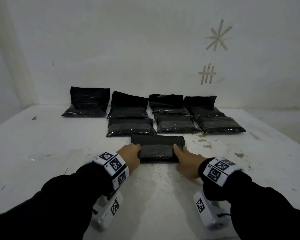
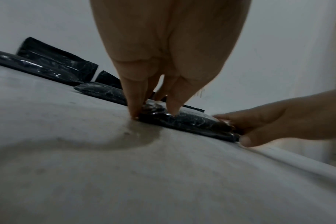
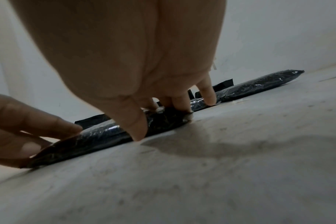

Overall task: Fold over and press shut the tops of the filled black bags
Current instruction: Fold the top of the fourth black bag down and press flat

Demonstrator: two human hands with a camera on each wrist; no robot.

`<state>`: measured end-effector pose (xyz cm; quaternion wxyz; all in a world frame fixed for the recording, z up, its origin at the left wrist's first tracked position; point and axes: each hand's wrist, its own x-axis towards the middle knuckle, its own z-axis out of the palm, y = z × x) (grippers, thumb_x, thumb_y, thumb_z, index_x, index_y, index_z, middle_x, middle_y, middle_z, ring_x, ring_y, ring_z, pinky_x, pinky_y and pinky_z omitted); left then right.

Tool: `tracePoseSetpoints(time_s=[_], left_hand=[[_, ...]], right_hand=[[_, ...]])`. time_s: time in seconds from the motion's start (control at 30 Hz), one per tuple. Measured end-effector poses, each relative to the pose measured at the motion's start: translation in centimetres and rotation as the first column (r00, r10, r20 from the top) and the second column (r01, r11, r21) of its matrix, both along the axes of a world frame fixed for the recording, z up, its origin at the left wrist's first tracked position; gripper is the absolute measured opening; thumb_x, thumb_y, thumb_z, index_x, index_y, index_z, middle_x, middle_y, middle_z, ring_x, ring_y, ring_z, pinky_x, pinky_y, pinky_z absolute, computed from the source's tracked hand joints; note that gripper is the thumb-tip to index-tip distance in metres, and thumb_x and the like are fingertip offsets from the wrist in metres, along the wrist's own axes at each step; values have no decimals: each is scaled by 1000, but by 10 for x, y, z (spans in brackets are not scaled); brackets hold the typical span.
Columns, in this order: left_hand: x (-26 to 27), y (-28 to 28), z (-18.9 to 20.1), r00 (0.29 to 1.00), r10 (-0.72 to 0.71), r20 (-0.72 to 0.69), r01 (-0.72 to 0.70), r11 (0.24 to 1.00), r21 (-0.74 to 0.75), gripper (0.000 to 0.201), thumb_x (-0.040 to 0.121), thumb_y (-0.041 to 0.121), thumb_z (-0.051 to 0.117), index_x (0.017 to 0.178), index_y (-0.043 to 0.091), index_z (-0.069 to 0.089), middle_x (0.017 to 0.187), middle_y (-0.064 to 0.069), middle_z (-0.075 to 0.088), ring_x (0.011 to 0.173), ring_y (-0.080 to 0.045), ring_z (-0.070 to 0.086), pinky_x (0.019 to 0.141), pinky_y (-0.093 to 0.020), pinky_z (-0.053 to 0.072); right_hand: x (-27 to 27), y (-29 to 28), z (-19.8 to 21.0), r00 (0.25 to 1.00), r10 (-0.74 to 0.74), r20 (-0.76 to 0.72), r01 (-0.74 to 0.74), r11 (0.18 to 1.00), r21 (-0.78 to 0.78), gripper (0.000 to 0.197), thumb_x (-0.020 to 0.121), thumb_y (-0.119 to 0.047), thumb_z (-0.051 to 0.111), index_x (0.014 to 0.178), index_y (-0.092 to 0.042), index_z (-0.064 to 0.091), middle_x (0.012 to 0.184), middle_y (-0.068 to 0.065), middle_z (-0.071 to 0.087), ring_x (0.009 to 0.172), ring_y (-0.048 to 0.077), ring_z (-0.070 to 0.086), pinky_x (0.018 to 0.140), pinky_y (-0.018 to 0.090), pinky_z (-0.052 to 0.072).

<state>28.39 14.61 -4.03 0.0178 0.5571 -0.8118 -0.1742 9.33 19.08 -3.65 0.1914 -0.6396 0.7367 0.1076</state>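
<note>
Head view alone shows seven more bags (image 1: 131,126); both hands (image 1: 130,156) (image 1: 187,161) grip nearest bag's (image 1: 157,153) ends.

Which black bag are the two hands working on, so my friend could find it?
On the white table lie rows of shiny black plastic bags filled with dark grains. The one you want is the black bag nearest the person, alone in front of the rows. Only it has a hand at each end: the left hand and the right hand.
</note>
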Motion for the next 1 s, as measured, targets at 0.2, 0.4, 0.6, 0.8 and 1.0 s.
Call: tracePoseSetpoints(time_s=[0.2, 0.4, 0.6, 0.8, 1.0], left_hand=[[-12, 22, -6, 989, -18, 148, -1, 992, 127, 98, 91, 51, 49, 148, 4, -15, 154, -16, -23, 147, -27, 1, 119, -38, 14], [-14, 19, -14, 994, -26, 109, 16, 996, 87, 106, 86, 53, 57, 148, 13, -20, 153, -10, -29, 146, -33, -2, 118, -44, 16], [-24, 20, -18, 944, -43, 328, 37, 999, 27, 108, 78, 76, 42, 150, 17, -13, 156, -9, -22, 143, -40, -13, 116, -52, 5], [-33, 20, -16, 923, -76, 377, 118, 989, -89, 119, 74, 82, 39, 149, 3, -8, 157, -16, -13, 146, -29, -8, 119, -46, 1], [-33, 20, -16, 952, -109, 285, 113, 994, 4, 115, 74, 78, 45, 150, 14, -13, 157, -14, -16, 146, -31, -11, 119, -45, 4]], right_hand=[[10, 2, 1, 987, 22, -158, -22, 1000, 4, 70, 98, -33, 35, 150, -29, -12, 156, 15, -19, 145, 34, 7, 116, 51, 15], [19, 0, -5, 990, 83, -116, -93, 992, -84, 79, 96, -30, 39, 149, -15, -18, 157, 12, -16, 147, 26, -8, 119, 44, 6], [26, -2, -4, 944, 134, -302, -147, 989, -22, 73, 96, -40, 34, 151, -22, -12, 155, 14, -23, 145, 30, -17, 115, 56, 0], [28, -3, -6, 968, 191, -162, -209, 973, -102, 78, 96, -24, 40, 149, -7, -13, 158, 14, -12, 147, 26, -7, 120, 44, 5], [29, -5, -8, 951, 217, -219, -238, 969, -73, 83, 94, -30, 48, 151, -18, -10, 157, 14, -18, 146, 29, -12, 119, 47, 3]])
